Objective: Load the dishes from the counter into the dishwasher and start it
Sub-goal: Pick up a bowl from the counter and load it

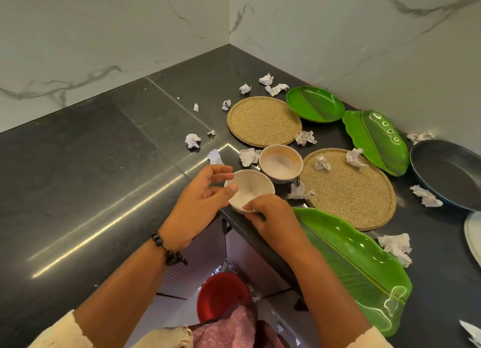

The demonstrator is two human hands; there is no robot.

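A small cream bowl (pixel 251 186) is tilted over the inner corner edge of the dark counter (pixel 104 165). My right hand (pixel 270 217) grips its near rim from below. My left hand (pixel 200 199) cups its left side, thumb on the rim and fingers loosely curved above. A second cream bowl (pixel 281 164) stands upright just behind it. Two speckled tan round plates (pixel 264 120) (pixel 348 191), a round green dish (pixel 315 103) and two green leaf-shaped platters (pixel 374 137) (pixel 356 267) lie on the counter.
Several crumpled paper scraps (pixel 192 141) are scattered among the dishes. A dark pan (pixel 447 173) and a white plate's edge (pixel 473 233) sit at the right. Marble walls close the corner. Below the counter edge is a red bin (pixel 221 295).
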